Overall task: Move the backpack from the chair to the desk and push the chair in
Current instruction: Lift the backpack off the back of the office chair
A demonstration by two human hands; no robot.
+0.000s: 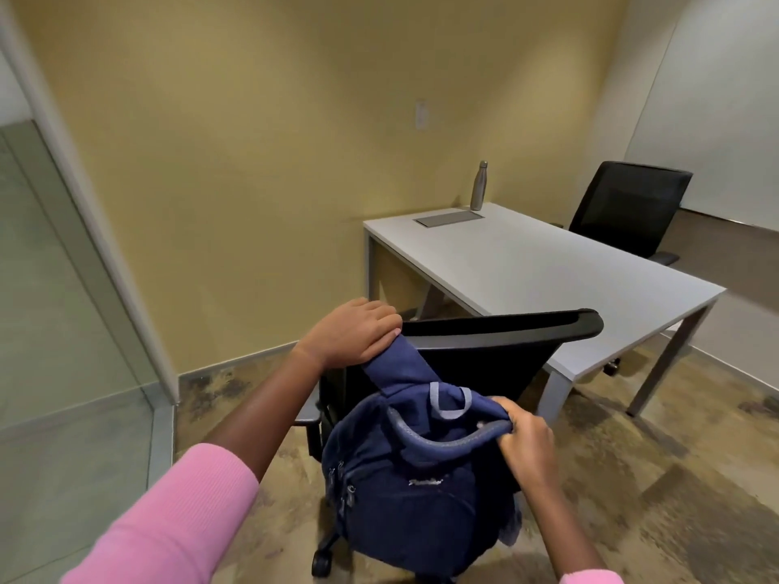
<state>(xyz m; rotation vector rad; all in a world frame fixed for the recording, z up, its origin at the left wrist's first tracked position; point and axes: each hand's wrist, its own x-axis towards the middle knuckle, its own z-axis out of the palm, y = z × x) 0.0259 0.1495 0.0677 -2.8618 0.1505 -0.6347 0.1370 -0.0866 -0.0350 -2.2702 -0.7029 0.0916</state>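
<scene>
A navy blue backpack [404, 491] hangs against the back of a black office chair [497, 351], with one strap looped over the chair's top left corner. My left hand [350, 333] grips that strap at the chair's top edge. My right hand [527, 440] pinches the backpack's other padded strap at its upper right side. The white desk [560, 271] stands just beyond the chair, which faces it and is pulled out from it.
A steel bottle [479, 185] and a grey cable hatch [449, 217] sit at the desk's far end. A second black chair [628, 208] stands behind the desk. A glass partition [63, 309] is on the left, yellow wall ahead.
</scene>
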